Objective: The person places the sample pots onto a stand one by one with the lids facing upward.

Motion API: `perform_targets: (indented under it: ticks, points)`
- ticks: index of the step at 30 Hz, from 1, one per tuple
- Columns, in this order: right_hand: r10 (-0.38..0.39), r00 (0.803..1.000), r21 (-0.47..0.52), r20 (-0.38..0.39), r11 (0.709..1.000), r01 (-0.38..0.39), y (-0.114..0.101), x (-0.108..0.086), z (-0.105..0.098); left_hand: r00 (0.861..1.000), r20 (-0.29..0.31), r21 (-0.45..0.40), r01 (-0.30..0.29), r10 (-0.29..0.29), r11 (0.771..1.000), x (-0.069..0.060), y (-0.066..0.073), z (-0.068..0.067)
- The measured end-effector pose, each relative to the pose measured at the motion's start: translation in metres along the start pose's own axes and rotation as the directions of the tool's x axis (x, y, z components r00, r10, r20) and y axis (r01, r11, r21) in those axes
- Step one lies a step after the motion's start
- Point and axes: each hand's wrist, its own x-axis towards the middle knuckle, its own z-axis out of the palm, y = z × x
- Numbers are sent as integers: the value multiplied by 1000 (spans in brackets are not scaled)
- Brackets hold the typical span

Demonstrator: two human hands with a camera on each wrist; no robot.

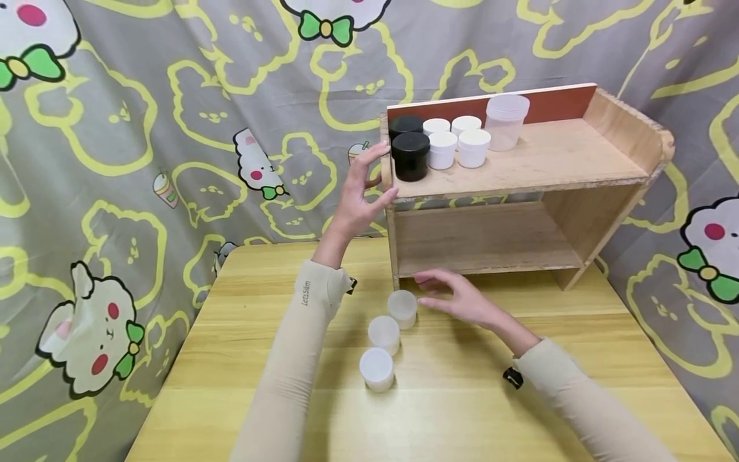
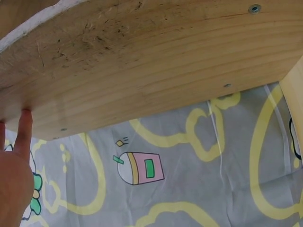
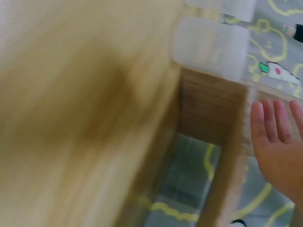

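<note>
My left hand (image 1: 356, 204) is at the left end of the wooden shelf (image 1: 577, 151), fingers spread, thumb near the front edge of the top board. In the left wrist view, fingertips of that hand (image 2: 16, 175) touch the outer side panel (image 2: 142, 71). The right hand (image 1: 462, 300) hovers beside the farthest of three translucent lidded jars (image 1: 402, 307), fingers apart and holding nothing. The other two jars, a middle one (image 1: 383, 333) and a nearest one (image 1: 377, 369), stand in a slanting row toward me. In the right wrist view the hand (image 3: 284, 161) has its fingers extended.
On the top board, at its left end, stand two black jars (image 1: 411, 157), several white jars (image 1: 474, 149) and a larger translucent jar (image 1: 505, 125). The shelf stands at the back right of the wooden table (image 1: 242, 359). A patterned grey curtain (image 1: 190, 141) hangs behind and at both sides.
</note>
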Motion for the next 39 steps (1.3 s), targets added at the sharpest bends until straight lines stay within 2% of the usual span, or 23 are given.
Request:
perform_targets:
  ticks: [2, 6, 8, 9, 14, 18, 29, 39]
  points:
    - [20, 999, 12, 34, 1000, -21, 7, 0, 5, 1000, -3, 3, -8, 8, 1000, -1, -7, 1]
    - [38, 997, 39, 68, 998, -41, 19, 2, 14, 1000, -7, 8, -19, 19, 1000, -1, -7, 0]
    - [43, 996, 64, 77, 997, -48, 24, 4, 17, 1000, -5, 9, -23, 23, 1000, -1, -6, 0]
    - [49, 996, 76, 80, 996, -55, 26, 5, 19, 1000, -6, 6, -17, 17, 1000, 0, 0, 0]
    - [65, 992, 123, 111, 989, -79, 33, 6, 26, 1000, -6, 8, -12, 13, 1000, 0, 0, 2]
    - [87, 987, 121, 133, 987, -104, 37, 9, 31, 1000, -8, 7, -20, 20, 1000, -1, 0, 2]
    - [99, 985, 131, 143, 984, -118, 42, 18, 43, 1000, -20, 20, -21, 21, 1000, -2, -1, 1]
    - [138, 979, 128, 149, 979, -157, 43, 23, 45, 999, -23, 19, -27, 27, 999, -1, -1, 2]
